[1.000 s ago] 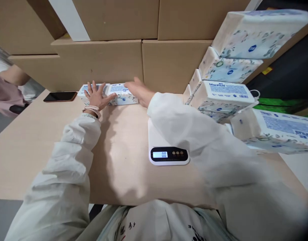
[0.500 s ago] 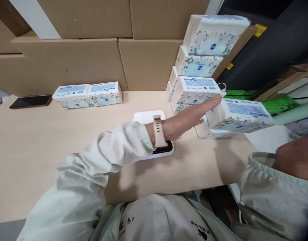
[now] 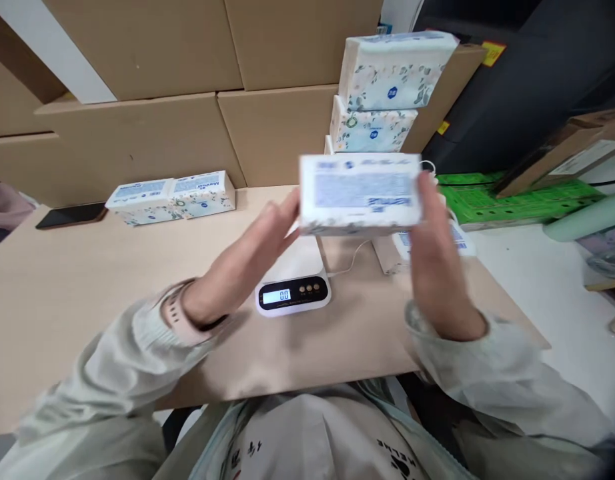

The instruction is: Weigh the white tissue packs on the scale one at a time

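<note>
A white and blue tissue pack (image 3: 361, 193) is held in the air between my two hands, slightly blurred by motion. My left hand (image 3: 247, 260), with a pink watch strap at the wrist, presses on its left end. On the right end, my right hand (image 3: 437, 267) grips it with the palm turned inward. Below and to the left of the pack, a white digital scale (image 3: 293, 293) lies on the table, its lit display reading 0.0. Part of the scale's plate is hidden by my left hand and the pack.
Tissue packs (image 3: 387, 80) are stacked at the back right, more lying partly hidden behind my right hand. Two other packs (image 3: 172, 198) and a phone (image 3: 71, 215) lie at the back left. Cardboard boxes (image 3: 137, 140) wall off the rear. A cable runs right from the scale.
The tissue pack has been lifted from the right-hand pile and moved left between both hands. My left hand has drawn back left, uncovering the scale's display; my right hand has come in.
</note>
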The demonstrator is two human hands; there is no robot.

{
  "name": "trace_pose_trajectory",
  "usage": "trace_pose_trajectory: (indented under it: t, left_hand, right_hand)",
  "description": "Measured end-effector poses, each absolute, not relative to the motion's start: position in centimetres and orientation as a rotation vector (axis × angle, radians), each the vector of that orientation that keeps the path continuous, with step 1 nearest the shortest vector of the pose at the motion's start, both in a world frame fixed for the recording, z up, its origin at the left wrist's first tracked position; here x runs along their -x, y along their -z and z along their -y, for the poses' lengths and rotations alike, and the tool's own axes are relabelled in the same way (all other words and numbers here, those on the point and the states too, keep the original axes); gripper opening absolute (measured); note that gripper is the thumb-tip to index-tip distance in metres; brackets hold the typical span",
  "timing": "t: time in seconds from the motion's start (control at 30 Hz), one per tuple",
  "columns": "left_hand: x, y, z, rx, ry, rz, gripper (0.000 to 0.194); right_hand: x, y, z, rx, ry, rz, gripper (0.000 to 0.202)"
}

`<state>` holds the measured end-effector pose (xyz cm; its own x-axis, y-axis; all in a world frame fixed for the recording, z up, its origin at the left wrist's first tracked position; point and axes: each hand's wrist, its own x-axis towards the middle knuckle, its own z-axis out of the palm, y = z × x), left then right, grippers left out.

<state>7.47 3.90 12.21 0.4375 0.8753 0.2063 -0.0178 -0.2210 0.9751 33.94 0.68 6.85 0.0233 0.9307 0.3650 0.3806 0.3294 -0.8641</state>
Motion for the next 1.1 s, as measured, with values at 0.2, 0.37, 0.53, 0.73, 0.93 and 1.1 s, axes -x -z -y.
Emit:
trace_pose_trajectory:
  t: [0.2,0.37,0.53,0.73,0.93,1.1]
  left_hand:
    - [-1.7,-7.3,-2.6,-1.319,-0.913,-0.880,0.071]
    - [0.8,-1.7,-2.7,-1.185,-1.099,-1.046,0.063]
    - [2.3,1.4,-2.0,-1.141,-1.348,-1.129,0.061]
    - [2.5,1.2,-1.8,-1.129,-1.403,-1.110,0.055]
    - [2.6,1.1,-1.8,-1.122,-1.393,-1.120,0.053]
    - [2.3,1.0,-1.8,-1.141,-1.384,-1.118,0.052]
  right_hand:
    - [-27.7,-3.1,-2.7,1.138,-1.044,1.585,0.074]
    - [-27.7,0.7,-3.1,1.119,-0.906,1.496,0.066]
    - [-29.0,2.9,-3.2,1.105,-0.544,1.346,0.050]
    - [-29.4,3.1,-3.5,1.150,-0.516,1.302,0.046]
    - [-29.4,3.5,-3.5,1.133,-0.520,1.306,0.043]
    - [-29.3,3.3,-3.5,1.160,-0.517,1.293,0.041]
